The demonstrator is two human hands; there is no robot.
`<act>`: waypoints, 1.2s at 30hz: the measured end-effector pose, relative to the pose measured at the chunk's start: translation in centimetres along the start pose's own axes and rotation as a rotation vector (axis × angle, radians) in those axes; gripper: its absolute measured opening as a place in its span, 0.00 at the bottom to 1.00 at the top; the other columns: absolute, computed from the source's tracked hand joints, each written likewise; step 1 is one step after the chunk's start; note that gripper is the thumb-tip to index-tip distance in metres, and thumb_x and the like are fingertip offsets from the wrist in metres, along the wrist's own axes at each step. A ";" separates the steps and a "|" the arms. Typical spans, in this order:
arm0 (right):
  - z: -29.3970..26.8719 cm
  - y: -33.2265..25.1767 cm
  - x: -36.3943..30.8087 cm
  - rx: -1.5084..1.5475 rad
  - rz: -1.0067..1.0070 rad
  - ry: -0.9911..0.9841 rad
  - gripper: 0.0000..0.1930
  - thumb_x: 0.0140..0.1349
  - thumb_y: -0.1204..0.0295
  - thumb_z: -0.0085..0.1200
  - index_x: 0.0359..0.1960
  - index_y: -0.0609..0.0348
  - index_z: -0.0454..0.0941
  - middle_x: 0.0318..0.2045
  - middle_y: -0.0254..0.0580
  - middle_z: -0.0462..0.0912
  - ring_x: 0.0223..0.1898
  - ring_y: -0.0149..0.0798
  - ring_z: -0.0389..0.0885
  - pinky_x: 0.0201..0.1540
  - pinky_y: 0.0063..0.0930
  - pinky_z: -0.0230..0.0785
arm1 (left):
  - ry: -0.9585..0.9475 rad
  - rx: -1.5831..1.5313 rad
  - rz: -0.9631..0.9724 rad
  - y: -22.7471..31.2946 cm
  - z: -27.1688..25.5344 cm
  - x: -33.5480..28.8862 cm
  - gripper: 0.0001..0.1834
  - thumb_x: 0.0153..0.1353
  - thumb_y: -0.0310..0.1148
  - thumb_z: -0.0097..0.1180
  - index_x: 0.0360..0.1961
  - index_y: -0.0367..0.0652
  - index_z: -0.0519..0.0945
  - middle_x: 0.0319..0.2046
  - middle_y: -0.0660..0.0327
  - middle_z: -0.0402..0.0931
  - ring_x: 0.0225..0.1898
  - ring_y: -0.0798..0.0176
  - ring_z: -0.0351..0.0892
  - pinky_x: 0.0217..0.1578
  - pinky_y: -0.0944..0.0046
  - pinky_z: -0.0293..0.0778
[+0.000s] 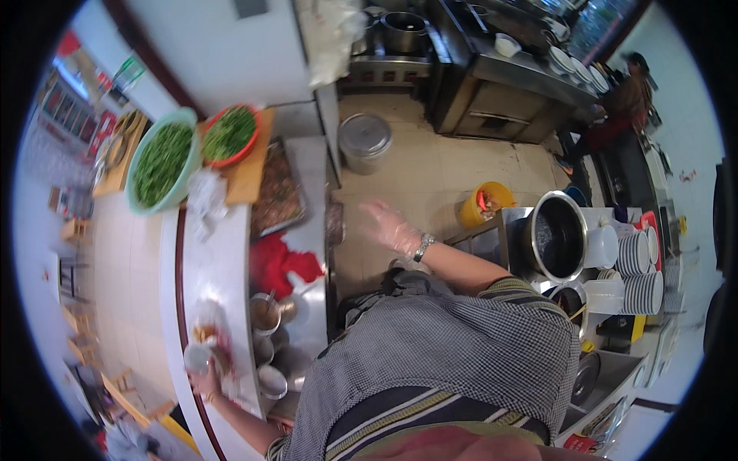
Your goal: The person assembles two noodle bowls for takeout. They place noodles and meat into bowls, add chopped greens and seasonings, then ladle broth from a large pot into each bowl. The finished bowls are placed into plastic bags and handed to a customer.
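Note:
On the counter at the lower left, my left hand (205, 381) closes round the near side of a small clear plastic tub (198, 357). Just beyond the tub lie a clear plastic bag (209, 316) and something reddish, blurred. My right hand (390, 229), in a thin clear glove with a watch at the wrist, is held out over the floor with its fingers spread and nothing in it. Metal pots (265, 313) stand on the lower shelf right of my left hand. Beyond them are a red cloth (284, 265) and a metal tray of brownish food (278, 192).
A pale green basin (138, 196) and a red bowl (256, 132) hold green leaves. A lidded metal bin (366, 138) and a yellow bucket (467, 211) stand on the floor. A large pot (555, 238) and stacked bowls (643, 292) are right. A person (626, 100) stands far right.

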State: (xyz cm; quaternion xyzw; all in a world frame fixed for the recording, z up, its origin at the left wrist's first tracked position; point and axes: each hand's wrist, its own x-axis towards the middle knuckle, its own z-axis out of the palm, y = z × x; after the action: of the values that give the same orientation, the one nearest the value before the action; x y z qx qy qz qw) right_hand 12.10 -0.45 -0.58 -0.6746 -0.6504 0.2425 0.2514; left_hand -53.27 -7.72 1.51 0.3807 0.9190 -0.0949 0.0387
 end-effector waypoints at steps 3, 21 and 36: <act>-4.3 6.0 0.6 0.022 0.068 0.059 0.30 0.58 0.59 0.60 0.62 0.55 0.69 0.61 0.59 0.70 0.61 0.59 0.70 0.64 0.45 0.63 | 0.251 -0.016 -0.261 5.4 -1.8 -2.3 0.59 0.51 0.76 0.51 0.71 0.41 0.58 0.66 0.44 0.64 0.67 0.36 0.60 0.64 0.38 0.57; -26.8 34.6 19.6 0.098 0.527 0.063 0.27 0.61 0.55 0.56 0.55 0.62 0.76 0.49 0.56 0.82 0.51 0.52 0.80 0.54 0.38 0.72 | 0.148 -0.643 1.171 77.5 -2.1 -17.1 0.26 0.56 0.37 0.62 0.57 0.48 0.75 0.68 0.48 0.60 0.71 0.41 0.53 0.66 0.31 0.48; -53.0 68.5 33.8 1.105 0.705 0.855 0.34 0.67 0.48 0.53 0.64 0.60 0.60 0.52 0.52 0.73 0.47 0.48 0.76 0.51 0.40 0.74 | -0.450 -0.142 1.840 109.3 -8.3 -31.9 0.24 0.60 0.42 0.57 0.56 0.44 0.75 0.55 0.52 0.75 0.54 0.44 0.75 0.56 0.50 0.70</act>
State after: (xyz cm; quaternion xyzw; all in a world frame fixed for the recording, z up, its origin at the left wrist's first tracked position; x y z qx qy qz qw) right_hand 99.76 30.13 -5.34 -0.6531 -0.0294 0.3159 0.6876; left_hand 46.59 47.58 -1.66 0.9249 0.2331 -0.0423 0.2974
